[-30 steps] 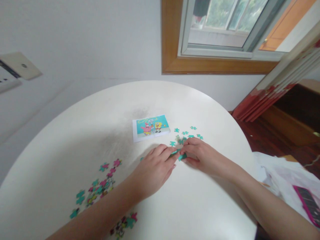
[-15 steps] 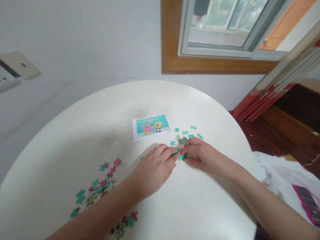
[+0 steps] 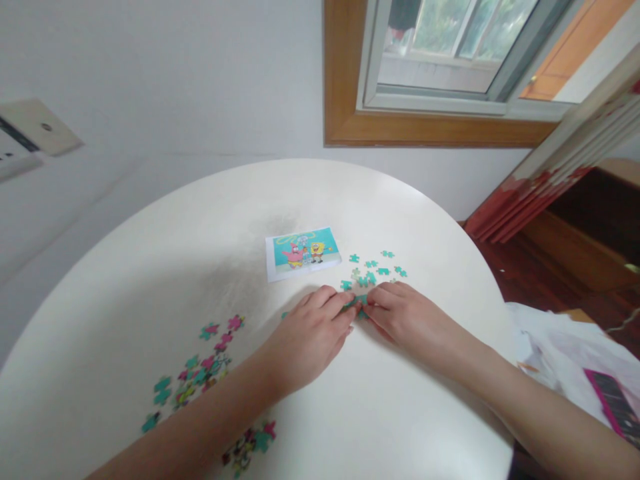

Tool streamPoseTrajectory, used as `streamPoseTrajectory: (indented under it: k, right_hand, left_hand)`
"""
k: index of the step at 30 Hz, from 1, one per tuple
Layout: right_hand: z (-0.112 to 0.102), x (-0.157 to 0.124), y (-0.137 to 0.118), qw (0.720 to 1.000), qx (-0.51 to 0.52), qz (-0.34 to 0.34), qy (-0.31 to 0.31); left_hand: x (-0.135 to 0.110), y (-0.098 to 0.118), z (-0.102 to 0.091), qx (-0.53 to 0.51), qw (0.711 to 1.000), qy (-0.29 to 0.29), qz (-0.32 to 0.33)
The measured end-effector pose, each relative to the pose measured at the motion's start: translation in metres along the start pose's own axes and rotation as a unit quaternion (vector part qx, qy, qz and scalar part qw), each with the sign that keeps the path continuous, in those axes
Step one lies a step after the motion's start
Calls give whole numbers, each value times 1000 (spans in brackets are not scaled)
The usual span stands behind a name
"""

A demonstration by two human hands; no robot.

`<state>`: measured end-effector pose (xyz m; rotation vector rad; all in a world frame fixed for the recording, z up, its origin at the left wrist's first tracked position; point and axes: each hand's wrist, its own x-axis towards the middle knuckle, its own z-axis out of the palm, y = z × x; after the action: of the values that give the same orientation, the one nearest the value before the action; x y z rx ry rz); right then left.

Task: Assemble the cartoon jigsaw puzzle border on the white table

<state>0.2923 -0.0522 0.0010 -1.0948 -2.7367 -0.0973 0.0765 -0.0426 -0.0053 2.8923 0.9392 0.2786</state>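
Observation:
My left hand (image 3: 311, 330) rests on the table with its fingers bent over teal jigsaw puzzle pieces, its index tip and thumb pressed at their edge. My right hand (image 3: 400, 310) is closed, fingertips pinching a teal puzzle piece (image 3: 362, 314) right against those under my left fingers. The fingers cover most of these pieces, so I cannot tell how they join. Just beyond lie several loose teal pieces (image 3: 383, 271). A picture card (image 3: 305, 253) with pink and yellow cartoon figures on teal lies behind my left hand.
The round white table (image 3: 400, 413) stands against a wall under a window. Mixed pink, teal and yellow pieces (image 3: 203, 375) lie left of my left forearm, with another cluster (image 3: 250, 448) nearer me. Beside the table at right are white plastic bags (image 3: 550, 340) and a pink-edged phone (image 3: 613, 400).
The teal piece in my right fingers has moved up and left against the pieces under my left hand. My right fingers have drawn closer together. My left hand stays nearly still.

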Motion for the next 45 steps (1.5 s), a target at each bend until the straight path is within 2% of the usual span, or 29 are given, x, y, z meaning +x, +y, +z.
streamPoseTrajectory:
  k: [4,10,15,20,28,35,45]
  right_hand:
    - [6,-3,0,999,-33,-12,6]
    - [-1,0,-3,999,-48,-7,-2]
    - [-9,1,1,999,29,11,8]
    - [-11,1,11,997,80,-15,18]
    - [-13,-3,14,997,-2,-72,-4]
    - [-10,-7,10,992,-85,-88,-5]
    - [-11,-9,-2,990,-104,-90,15]
  left_hand:
    - [-1,-1,1,-9,1000,11,5]
    - [1,-3,-2,-42,999,19,-1]
    - [1,-5,-2,-56,998,16,-2]
    - [-1,-7,-2,-67,998,23,-3]
    - [1,-4,-3,-61,998,21,-4]
    - [0,1,-3,10,1000,5,9]
    - [-1,2,0,55,998,0,22]
